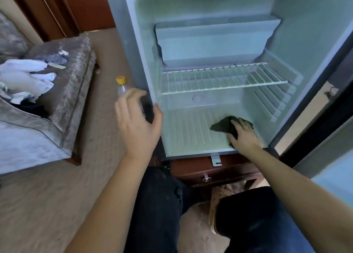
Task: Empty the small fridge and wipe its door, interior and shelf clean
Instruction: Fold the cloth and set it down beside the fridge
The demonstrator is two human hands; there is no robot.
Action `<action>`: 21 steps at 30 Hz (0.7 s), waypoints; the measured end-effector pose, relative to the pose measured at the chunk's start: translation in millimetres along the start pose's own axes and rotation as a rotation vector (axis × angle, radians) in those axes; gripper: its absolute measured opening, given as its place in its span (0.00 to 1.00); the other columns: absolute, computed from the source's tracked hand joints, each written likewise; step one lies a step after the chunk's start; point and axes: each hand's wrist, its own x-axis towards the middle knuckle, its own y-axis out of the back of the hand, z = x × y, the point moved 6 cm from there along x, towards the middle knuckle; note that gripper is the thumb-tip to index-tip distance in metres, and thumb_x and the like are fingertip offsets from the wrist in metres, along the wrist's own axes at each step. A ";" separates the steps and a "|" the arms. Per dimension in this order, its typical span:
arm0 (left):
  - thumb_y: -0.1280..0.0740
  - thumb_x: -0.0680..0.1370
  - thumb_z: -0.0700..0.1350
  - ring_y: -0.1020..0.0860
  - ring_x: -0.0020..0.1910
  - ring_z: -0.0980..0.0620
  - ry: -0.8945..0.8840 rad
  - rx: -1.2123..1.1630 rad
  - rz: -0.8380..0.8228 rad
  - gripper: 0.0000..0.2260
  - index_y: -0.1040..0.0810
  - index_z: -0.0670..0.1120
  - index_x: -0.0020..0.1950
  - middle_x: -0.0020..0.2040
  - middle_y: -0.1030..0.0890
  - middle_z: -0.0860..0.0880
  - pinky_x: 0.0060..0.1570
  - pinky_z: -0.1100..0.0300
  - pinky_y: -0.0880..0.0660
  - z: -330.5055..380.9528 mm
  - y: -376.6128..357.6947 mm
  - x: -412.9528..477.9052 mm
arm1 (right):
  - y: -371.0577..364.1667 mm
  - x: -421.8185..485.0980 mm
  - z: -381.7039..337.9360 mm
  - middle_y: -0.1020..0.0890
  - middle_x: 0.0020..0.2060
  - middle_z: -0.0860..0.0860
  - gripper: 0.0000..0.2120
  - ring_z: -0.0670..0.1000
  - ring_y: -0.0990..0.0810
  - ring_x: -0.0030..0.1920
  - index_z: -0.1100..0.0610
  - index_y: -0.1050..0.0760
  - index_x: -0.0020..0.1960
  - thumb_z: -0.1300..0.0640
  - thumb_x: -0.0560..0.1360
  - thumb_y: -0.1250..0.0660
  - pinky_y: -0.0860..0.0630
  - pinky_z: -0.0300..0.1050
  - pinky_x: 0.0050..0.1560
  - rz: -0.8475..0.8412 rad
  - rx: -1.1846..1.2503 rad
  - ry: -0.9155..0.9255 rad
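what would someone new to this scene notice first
The open, empty fridge fills the view, with a bare white wire shelf inside. On its floor at the right, the right hand presses a dark cloth; the left hand is at a yellow-capped bottle by the fridge's left edge.
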 end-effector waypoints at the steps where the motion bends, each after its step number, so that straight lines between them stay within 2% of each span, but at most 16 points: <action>1: 0.31 0.74 0.44 0.25 0.55 0.45 0.142 -0.088 -0.047 0.19 0.29 0.39 0.62 0.59 0.26 0.42 0.53 0.48 0.25 -15.0 -7.6 1.5 | -8.6 0.5 3.0 0.43 0.77 0.55 0.25 0.56 0.48 0.76 0.54 0.40 0.76 0.50 0.80 0.41 0.44 0.54 0.74 0.001 0.038 -0.009; 3: 0.32 0.76 0.54 0.26 0.62 0.44 0.346 -0.238 -0.144 0.29 0.36 0.41 0.71 0.65 0.29 0.43 0.56 0.44 0.25 -38.8 -28.1 -2.1 | -17.8 3.1 6.4 0.43 0.77 0.54 0.23 0.56 0.48 0.77 0.54 0.38 0.75 0.54 0.81 0.42 0.47 0.51 0.75 0.056 0.084 -0.019; 4: 0.35 0.76 0.57 0.27 0.65 0.44 0.394 -0.275 -0.180 0.32 0.39 0.42 0.74 0.68 0.30 0.42 0.60 0.43 0.26 -44.5 -37.7 -7.1 | -18.8 8.2 8.8 0.42 0.77 0.55 0.22 0.57 0.46 0.76 0.54 0.37 0.75 0.55 0.81 0.42 0.46 0.51 0.75 0.087 0.101 -0.023; 6: 0.39 0.78 0.60 0.32 0.70 0.42 0.412 -0.263 -0.222 0.33 0.41 0.41 0.76 0.71 0.32 0.40 0.66 0.43 0.32 -48.5 -51.3 -20.3 | -15.8 26.0 15.4 0.40 0.76 0.56 0.22 0.58 0.44 0.75 0.54 0.36 0.74 0.58 0.80 0.42 0.44 0.53 0.74 0.129 0.143 -0.018; 8: 0.40 0.78 0.63 0.33 0.70 0.42 0.418 -0.303 -0.211 0.34 0.38 0.40 0.75 0.70 0.30 0.40 0.67 0.43 0.33 -54.4 -56.8 -28.9 | -13.4 49.9 20.2 0.40 0.76 0.57 0.23 0.58 0.42 0.75 0.54 0.37 0.75 0.58 0.80 0.42 0.42 0.53 0.74 0.114 0.164 -0.011; 11: 0.35 0.78 0.59 0.26 0.64 0.41 0.453 -0.453 -0.196 0.31 0.34 0.38 0.70 0.64 0.26 0.37 0.61 0.41 0.28 -65.3 -59.3 -30.0 | -13.6 91.4 11.3 0.39 0.75 0.56 0.24 0.56 0.40 0.74 0.54 0.37 0.75 0.59 0.80 0.40 0.43 0.47 0.73 0.065 0.199 -0.023; 13: 0.34 0.77 0.53 0.24 0.62 0.43 0.472 -0.520 -0.224 0.24 0.32 0.44 0.68 0.61 0.23 0.38 0.61 0.41 0.27 -68.8 -61.0 -27.7 | -17.3 113.8 -2.8 0.34 0.72 0.57 0.22 0.57 0.35 0.71 0.55 0.32 0.72 0.60 0.78 0.38 0.40 0.46 0.70 0.061 0.252 -0.022; 15: 0.33 0.76 0.53 0.23 0.62 0.46 0.457 -0.530 -0.213 0.19 0.33 0.54 0.66 0.61 0.22 0.42 0.62 0.42 0.27 -71.4 -59.7 -27.6 | -22.1 126.0 -19.9 0.26 0.66 0.59 0.20 0.60 0.29 0.66 0.57 0.25 0.66 0.62 0.75 0.37 0.35 0.46 0.67 0.070 0.296 0.021; 18: 0.32 0.76 0.56 0.25 0.64 0.48 0.432 -0.498 -0.190 0.19 0.34 0.57 0.65 0.60 0.22 0.49 0.63 0.44 0.27 -74.8 -59.9 -26.5 | -42.5 122.8 -72.0 0.23 0.63 0.60 0.19 0.60 0.27 0.63 0.60 0.23 0.64 0.64 0.74 0.36 0.35 0.43 0.65 0.009 0.307 0.202; 21: 0.34 0.77 0.51 0.24 0.60 0.63 0.439 -0.522 -0.202 0.17 0.35 0.59 0.63 0.56 0.23 0.66 0.60 0.62 0.28 -71.1 -63.4 -26.5 | -78.2 115.0 -144.8 0.23 0.61 0.62 0.19 0.63 0.25 0.61 0.63 0.23 0.63 0.62 0.73 0.37 0.33 0.50 0.66 -0.050 0.309 0.394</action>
